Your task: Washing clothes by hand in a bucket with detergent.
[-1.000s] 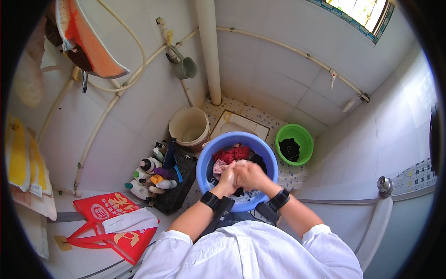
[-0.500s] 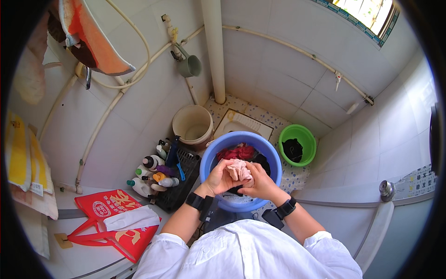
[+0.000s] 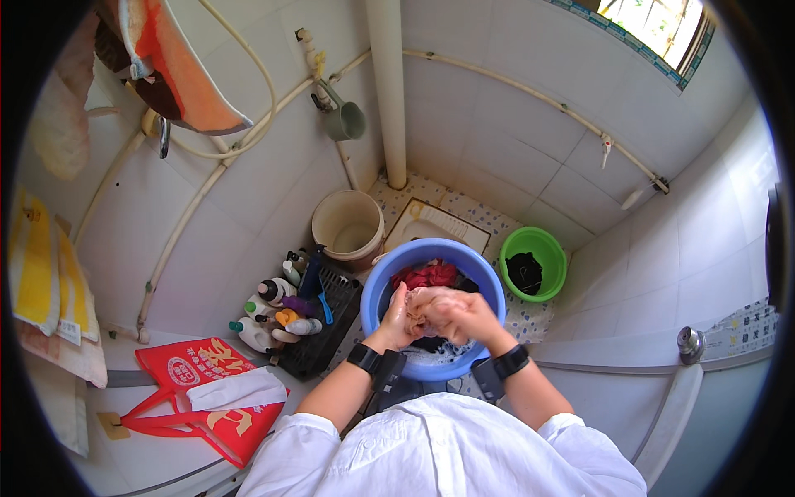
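Observation:
Over the blue basin (image 3: 373, 277) I hold a wet, crumpled pale-pink cloth (image 3: 421, 311) between both hands. My left hand (image 3: 397, 323) cups it from the left, thumb pointing up. My right hand (image 3: 465, 316), somewhat blurred, is closed in a fist and presses against the cloth from the right. Below them in the basin lie a dark red garment (image 3: 424, 276) and black clothes (image 3: 431, 342) in sudsy water. My hands hide the middle of the basin. Dark bands circle both wrists.
A green basin (image 3: 561, 263) with black cloth stands at the right, a whitish bucket (image 3: 319, 224) behind left. Several bottles (image 3: 277, 290) crowd a black rack (image 3: 339, 298). A red bag (image 3: 178, 364) lies at left. A squat toilet (image 3: 431, 217) is set in the floor beyond.
My right hand has closed from an open cupping pose into a fist and moved against the pink cloth. The cloth is squeezed lower and flatter between my hands. The view has shifted slightly.

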Available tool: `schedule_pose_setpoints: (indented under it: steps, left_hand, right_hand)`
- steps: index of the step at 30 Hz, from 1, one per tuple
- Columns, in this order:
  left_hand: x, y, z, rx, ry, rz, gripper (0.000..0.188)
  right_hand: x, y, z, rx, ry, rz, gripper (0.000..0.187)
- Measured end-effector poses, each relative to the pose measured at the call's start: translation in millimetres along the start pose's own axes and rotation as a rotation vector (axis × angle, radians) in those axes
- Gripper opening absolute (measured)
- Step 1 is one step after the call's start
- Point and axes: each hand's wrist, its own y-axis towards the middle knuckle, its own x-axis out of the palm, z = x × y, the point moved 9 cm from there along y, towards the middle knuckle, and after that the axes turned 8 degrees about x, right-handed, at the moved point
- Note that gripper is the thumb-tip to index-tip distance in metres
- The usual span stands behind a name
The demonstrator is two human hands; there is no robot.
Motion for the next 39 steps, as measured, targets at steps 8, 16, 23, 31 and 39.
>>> schedule_pose_setpoints:
  steps: [8,16,23,31,39]
  left_hand:
    - [22.7,4.5,-21.8,0.036,0.201,-0.074,0.029]
    - [9.6,3.5,-7.7,0.089,0.356,0.025,0.027]
    - [15.2,-14.4,22.9,0.072,0.297,-0.121,0.018]
    - [-45.1,-28.0,88.8,0.327,0.214,-0.034,0.028]
    - [-46.6,-50.2,107.3,0.333,0.174,-0.015,0.03]
  right_hand:
    - [-23.7,18.5,22.4,-0.077,-0.677,0.56,0.025]
    - [2.5,10.2,29.9,0.039,-0.367,0.379,0.038]
    - [-64.3,8.1,40.9,0.068,-0.373,0.433,0.033]
    - [-84.2,-38.6,46.4,0.098,-0.907,0.066,0.032]
    - [-100.5,-69.3,58.5,0.43,-1.14,-0.076,0.034]
